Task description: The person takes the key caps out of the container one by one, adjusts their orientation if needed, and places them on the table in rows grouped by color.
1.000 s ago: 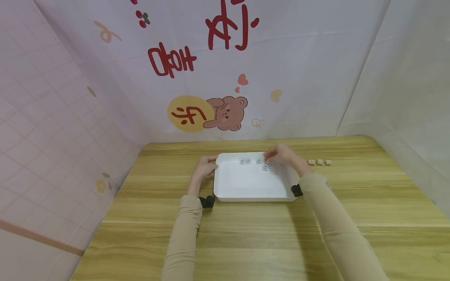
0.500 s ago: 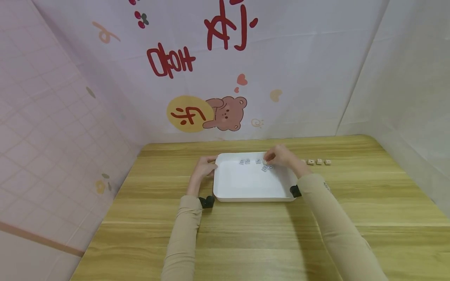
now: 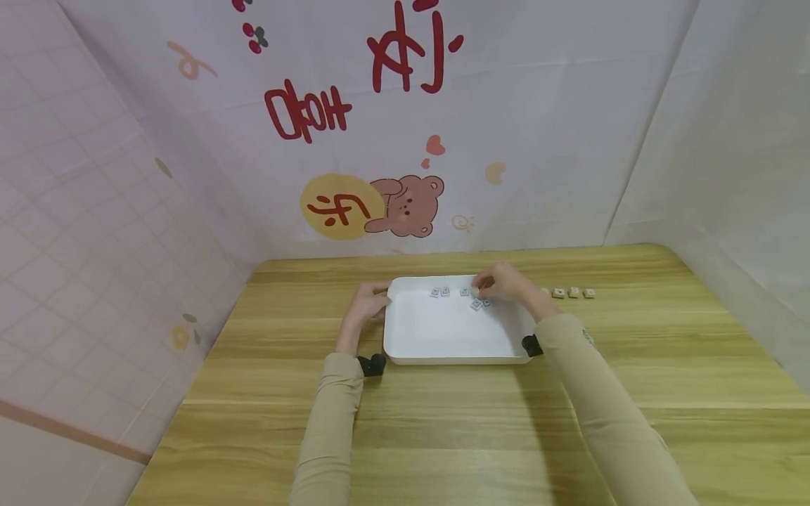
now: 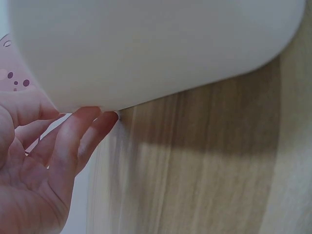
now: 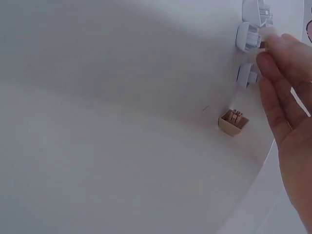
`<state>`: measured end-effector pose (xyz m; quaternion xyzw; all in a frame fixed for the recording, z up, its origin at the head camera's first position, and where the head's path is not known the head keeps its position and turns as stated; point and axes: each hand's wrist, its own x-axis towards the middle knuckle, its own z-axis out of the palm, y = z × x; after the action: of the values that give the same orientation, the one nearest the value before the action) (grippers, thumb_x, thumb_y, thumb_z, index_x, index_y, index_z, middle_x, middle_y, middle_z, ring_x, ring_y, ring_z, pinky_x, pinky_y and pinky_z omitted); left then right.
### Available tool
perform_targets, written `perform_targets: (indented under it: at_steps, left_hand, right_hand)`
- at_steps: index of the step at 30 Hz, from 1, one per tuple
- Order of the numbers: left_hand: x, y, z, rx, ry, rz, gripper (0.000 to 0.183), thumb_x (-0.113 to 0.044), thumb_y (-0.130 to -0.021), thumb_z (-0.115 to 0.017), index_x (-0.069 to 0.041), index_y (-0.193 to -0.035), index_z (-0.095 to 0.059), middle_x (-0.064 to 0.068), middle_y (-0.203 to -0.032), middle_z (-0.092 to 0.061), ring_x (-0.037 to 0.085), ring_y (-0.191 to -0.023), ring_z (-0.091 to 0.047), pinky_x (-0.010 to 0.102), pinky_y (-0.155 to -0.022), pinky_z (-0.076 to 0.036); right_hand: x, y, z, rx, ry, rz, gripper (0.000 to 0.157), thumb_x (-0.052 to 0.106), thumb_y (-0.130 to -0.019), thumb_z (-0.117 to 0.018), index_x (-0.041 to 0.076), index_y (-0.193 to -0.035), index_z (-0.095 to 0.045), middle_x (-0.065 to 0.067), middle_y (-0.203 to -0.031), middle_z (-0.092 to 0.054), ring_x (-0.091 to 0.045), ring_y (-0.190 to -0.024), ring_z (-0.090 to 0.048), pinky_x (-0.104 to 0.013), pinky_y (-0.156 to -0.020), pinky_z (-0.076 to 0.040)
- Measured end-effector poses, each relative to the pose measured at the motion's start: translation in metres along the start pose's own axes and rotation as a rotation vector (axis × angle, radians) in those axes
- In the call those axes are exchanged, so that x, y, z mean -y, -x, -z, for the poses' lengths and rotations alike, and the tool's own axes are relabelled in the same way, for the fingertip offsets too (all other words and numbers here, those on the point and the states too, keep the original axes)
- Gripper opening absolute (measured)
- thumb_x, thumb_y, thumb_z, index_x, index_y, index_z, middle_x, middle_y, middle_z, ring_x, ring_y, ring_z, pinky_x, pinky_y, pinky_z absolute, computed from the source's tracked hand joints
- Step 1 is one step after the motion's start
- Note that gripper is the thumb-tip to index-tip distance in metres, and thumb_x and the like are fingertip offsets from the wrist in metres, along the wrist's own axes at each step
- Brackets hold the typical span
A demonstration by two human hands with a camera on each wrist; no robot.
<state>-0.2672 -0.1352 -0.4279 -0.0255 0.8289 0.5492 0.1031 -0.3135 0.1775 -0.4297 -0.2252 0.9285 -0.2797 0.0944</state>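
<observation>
A shallow white tray (image 3: 443, 341) lies on the table. My right hand (image 3: 502, 282) is over its back right part, thumb and fingers pinching a small pale keycap (image 5: 267, 32), mostly hidden by the fingertips. White keycaps (image 5: 247, 38) lie upside down, stems showing, close by the fingertips in the right wrist view. A tan keycap (image 5: 233, 123) lies nearer the palm. Further left in the tray are several more keycaps (image 3: 446, 292). My left hand (image 3: 365, 303) rests its relaxed fingertips against the tray's outer left side, near the back corner.
To the right of the tray, a row of tan keycaps (image 3: 574, 292) lies on the wooden table (image 3: 443, 429), partly hidden by the right forearm. A printed white cloth (image 3: 538, 126) hangs behind the table's back edge. Black wrist mounts (image 3: 372, 365) sit below the hands.
My right hand has shifted slightly left and toward me. A keycap just in front of its fingertips has turned and slid a little nearer. The left hand and the tray stay in place.
</observation>
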Motion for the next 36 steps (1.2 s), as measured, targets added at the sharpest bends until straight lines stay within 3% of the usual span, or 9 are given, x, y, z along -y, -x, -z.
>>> perform_targets:
  at_steps: [7, 12, 18, 26, 32, 36]
  left_hand:
    - [0.0009, -0.0004, 0.0000, 0.006, 0.005, 0.006, 0.050, 0.003, -0.086, -0.054, -0.002, -0.135, -0.052, 0.020, -0.137, -0.053, 0.025, -0.081, -0.066, 0.020, -0.056, -0.050]
    - [0.0017, -0.0009, 0.0006, 0.008, 0.008, -0.001, 0.050, 0.003, -0.086, -0.054, -0.001, -0.136, -0.051, 0.021, -0.139, -0.051, 0.031, -0.091, -0.066, 0.019, -0.057, -0.051]
    - [0.0017, -0.0008, 0.0000, 0.001, 0.006, 0.001, 0.049, 0.003, -0.085, -0.054, -0.001, -0.134, -0.053, 0.021, -0.136, -0.054, 0.028, -0.086, -0.067, 0.020, -0.057, -0.051]
    - [0.0009, 0.0000, -0.0006, -0.005, 0.008, 0.002, 0.049, 0.003, -0.086, -0.054, -0.002, -0.134, -0.053, 0.020, -0.135, -0.054, 0.029, -0.088, -0.067, 0.020, -0.058, -0.052]
    - [0.0017, -0.0006, -0.0005, -0.004, 0.015, -0.003, 0.049, 0.004, -0.086, -0.054, -0.002, -0.134, -0.053, 0.021, -0.135, -0.054, 0.025, -0.083, -0.066, 0.020, -0.057, -0.051]
    - [0.0023, -0.0012, -0.0005, -0.003, 0.016, -0.004, 0.049, 0.004, -0.086, -0.054, -0.002, -0.135, -0.052, 0.021, -0.135, -0.054, 0.023, -0.080, -0.065, 0.020, -0.057, -0.050]
  right_hand:
    - [0.0020, 0.0004, 0.0028, -0.008, -0.190, -0.035, 0.027, 0.003, -0.083, -0.068, 0.000, -0.110, -0.069, -0.020, -0.112, -0.068, -0.030, -0.099, -0.065, -0.035, -0.082, -0.054]
    - [0.0044, -0.0006, 0.0047, -0.013, -0.224, -0.042, 0.020, 0.003, -0.083, -0.067, 0.003, -0.102, -0.071, -0.019, -0.112, -0.068, -0.025, -0.093, -0.066, -0.031, -0.076, -0.053]
    - [0.0052, -0.0013, 0.0020, 0.003, -0.246, -0.038, 0.017, -0.002, -0.083, -0.063, 0.000, -0.098, -0.071, -0.020, -0.108, -0.068, -0.019, -0.086, -0.063, -0.028, -0.073, -0.050]
    - [0.0025, -0.0028, -0.0001, 0.006, -0.279, -0.029, 0.018, 0.001, -0.088, -0.057, 0.001, -0.101, -0.070, -0.017, -0.114, -0.066, -0.017, -0.089, -0.056, -0.024, -0.075, -0.046]
    - [-0.0013, -0.0020, 0.0002, 0.048, -0.405, -0.019, 0.023, 0.002, -0.091, -0.051, -0.005, -0.108, -0.065, -0.022, -0.109, -0.065, -0.019, -0.084, -0.063, -0.029, -0.073, -0.053]
    - [-0.0027, -0.0004, 0.0017, 0.065, -0.479, -0.060, 0.027, 0.006, -0.093, -0.049, -0.002, -0.114, -0.064, -0.017, -0.110, -0.067, -0.016, -0.088, -0.066, -0.031, -0.080, -0.052]
